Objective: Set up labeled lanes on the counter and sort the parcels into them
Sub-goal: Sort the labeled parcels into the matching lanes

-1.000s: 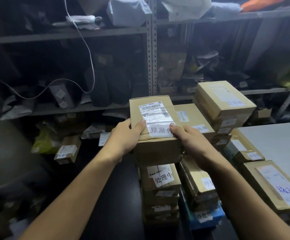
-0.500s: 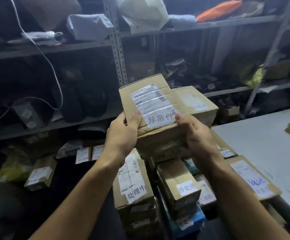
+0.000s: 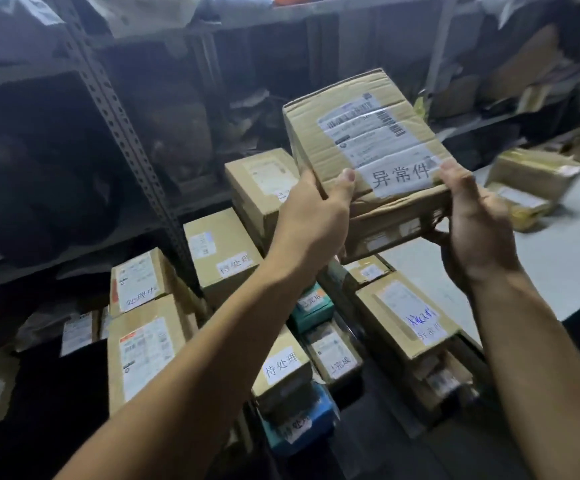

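Tan parcel (image 3: 368, 140); perhaps teal box (image 3: 311, 308)

**Storeroom: dim interior with metal racking**

Grey slotted-angle metal shelving rack (image 3: 132, 143): perforated upright leaning diagonally across the left half of the view, horizontal shelf boards running left and far behind it. Shelf bays are deep in shadow, their contents mostly too dark to identify.

Second grey metal upright (image 3: 437, 53): far right, carrying further shelf boards with blurred, crumpled clutter.

Pale grey flat counter surface (image 3: 558, 258): right side, catching the most light in the room.

Dark floor (image 3: 56, 403): near left, almost black, detail not discernible.

Lighting: weak, cool and uneven; brighter towards the right, falling off sharply to the left and far recesses. Walls not distinguishable behind the racking.
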A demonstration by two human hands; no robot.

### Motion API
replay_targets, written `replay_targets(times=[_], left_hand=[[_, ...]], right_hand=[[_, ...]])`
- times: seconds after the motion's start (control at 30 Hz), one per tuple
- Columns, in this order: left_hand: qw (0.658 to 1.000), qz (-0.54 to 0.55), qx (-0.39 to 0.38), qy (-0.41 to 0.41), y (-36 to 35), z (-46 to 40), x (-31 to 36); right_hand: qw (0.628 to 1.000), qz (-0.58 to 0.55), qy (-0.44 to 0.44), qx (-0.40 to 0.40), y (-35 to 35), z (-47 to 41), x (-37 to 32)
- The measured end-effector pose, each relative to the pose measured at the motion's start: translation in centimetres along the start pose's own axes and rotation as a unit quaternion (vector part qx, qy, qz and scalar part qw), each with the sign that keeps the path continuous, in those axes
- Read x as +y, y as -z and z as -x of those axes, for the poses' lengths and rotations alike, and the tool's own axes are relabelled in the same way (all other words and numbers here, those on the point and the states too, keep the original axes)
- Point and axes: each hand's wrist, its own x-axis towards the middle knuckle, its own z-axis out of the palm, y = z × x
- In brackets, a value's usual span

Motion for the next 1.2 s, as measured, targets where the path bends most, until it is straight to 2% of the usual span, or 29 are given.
replay_targets(times=[0.13,0.3,0.6,0.9,1.2], left_hand=[[0.999,-0.008,-0.040,0.008,-5.4,-1.0,-1.1],[0.995,-0.013,-0.078,0.063,-10.9,-1.2,-4.7],[0.972,0.003,-0.079,0.223,-16.6,-0.9,-13.6],[0.958,0.004,-0.066,0.277,-19.5,-0.7,-18.3],[0.945,0.024,-0.076,0.317,-20.8,0.0,-20.0]], right_hand=[[0.999,0.019,-0.011,0.043,4.5,-1.9,1.3],[0.996,0.027,-0.052,0.071,9.5,-3.8,5.6],[0.978,0.113,-0.178,0.004,14.7,-6.0,16.4],[0.962,0.157,-0.221,-0.027,17.3,-7.2,21.8],[0.955,0.208,-0.208,-0.034,18.7,-7.2,23.9]])
